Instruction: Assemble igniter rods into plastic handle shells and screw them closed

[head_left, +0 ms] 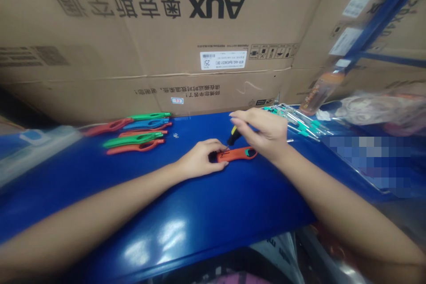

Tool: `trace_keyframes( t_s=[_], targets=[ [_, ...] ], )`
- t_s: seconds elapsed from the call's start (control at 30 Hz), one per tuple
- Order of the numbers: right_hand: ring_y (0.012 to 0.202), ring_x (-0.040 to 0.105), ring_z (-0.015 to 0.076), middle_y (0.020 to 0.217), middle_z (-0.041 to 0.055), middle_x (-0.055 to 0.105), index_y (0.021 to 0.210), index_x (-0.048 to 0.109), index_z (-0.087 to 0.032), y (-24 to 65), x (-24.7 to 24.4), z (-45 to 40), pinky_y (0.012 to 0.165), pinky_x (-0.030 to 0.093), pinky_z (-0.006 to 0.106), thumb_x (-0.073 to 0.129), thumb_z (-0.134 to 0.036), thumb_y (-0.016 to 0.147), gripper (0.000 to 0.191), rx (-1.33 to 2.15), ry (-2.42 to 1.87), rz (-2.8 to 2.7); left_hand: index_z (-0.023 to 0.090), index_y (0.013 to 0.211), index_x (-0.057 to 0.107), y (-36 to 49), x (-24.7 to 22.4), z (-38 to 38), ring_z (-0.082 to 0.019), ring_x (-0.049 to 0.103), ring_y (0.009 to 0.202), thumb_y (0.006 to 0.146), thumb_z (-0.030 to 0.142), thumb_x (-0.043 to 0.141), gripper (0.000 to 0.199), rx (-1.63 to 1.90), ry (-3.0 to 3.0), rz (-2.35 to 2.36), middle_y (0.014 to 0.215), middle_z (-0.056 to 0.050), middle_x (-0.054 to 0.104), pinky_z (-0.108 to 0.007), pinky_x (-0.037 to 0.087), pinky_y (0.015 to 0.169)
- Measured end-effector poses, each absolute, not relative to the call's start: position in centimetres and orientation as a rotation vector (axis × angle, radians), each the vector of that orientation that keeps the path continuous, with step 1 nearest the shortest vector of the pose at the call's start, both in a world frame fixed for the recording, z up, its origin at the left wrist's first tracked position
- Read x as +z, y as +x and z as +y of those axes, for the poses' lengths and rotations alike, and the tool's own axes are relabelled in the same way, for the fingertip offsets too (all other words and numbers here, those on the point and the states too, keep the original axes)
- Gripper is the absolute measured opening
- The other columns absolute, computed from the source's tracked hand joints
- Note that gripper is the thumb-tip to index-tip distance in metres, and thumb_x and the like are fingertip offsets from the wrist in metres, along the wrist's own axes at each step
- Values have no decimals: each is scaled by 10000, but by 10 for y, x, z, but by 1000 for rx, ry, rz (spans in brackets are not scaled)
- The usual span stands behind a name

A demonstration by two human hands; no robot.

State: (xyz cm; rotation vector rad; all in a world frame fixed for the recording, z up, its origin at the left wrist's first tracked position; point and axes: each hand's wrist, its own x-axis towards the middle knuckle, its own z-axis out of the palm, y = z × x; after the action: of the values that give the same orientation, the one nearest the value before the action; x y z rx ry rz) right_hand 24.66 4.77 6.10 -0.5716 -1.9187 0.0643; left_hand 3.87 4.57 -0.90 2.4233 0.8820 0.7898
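Observation:
An orange plastic handle (pixel 237 154) with an oval loop at its right end lies on the blue table. My left hand (pixel 201 159) is closed around its left end, with thumb and fingers on either side. In my right hand (pixel 264 131) is a screwdriver (pixel 233 136) with a black and yellow grip, held tilted above the handle. Its thin shaft points down at the handle's left part, near my left fingertips. Whether the tip touches a screw is too small to tell. A small green part (pixel 248 152) shows at the handle's loop.
Several red, green, blue and orange handles (pixel 136 140) lie at the back left, beside tiny metal pieces (pixel 176 135). Metal rods with green parts (pixel 301 122) and an orange drink bottle (pixel 321 93) are at the back right. A large cardboard box (pixel 149 53) stands behind the blue table (pixel 213 213).

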Motion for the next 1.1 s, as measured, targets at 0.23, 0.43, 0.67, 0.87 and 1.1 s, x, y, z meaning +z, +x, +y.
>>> trace_keyframes(
  t_s=[0.23,0.43,0.67,0.87,1.1],
  targets=[
    [894,697,166,1061,60,732,1173,699,-230,243,64,48,813,589,323,576,-310,970,251,441,-486,-2024,167,1111,707,38,-7,44,-195,668,896,820,271,714,309,767,2432,899,1004,-54,687,-313,528,836],
    [959,669,177,1070,70,716,1202,687,-234,239,60,48,908,550,353,525,-293,993,272,199,-518,-2033,176,1127,707,39,-7,44,-195,665,890,816,264,715,324,763,2427,904,997,-50,686,-317,524,844],
    [783,641,151,930,37,686,1064,707,-223,238,59,53,745,565,307,682,-327,896,199,307,-583,-1925,166,1105,712,38,-7,45,-189,657,873,814,268,718,308,747,2411,914,970,-46,673,-310,519,825],
    [884,671,167,990,64,713,1128,659,-204,245,65,46,850,547,336,470,-276,1005,237,338,-514,-2087,169,1094,712,38,-9,46,-185,645,869,823,287,710,295,757,2409,895,970,-45,658,-317,519,826],
    [773,658,160,908,42,713,1054,687,-208,240,61,45,785,573,316,698,-377,879,243,264,-609,-1988,182,1086,714,37,-9,46,-205,646,888,827,307,710,287,737,2404,921,989,-53,662,-343,528,825]
  ],
)
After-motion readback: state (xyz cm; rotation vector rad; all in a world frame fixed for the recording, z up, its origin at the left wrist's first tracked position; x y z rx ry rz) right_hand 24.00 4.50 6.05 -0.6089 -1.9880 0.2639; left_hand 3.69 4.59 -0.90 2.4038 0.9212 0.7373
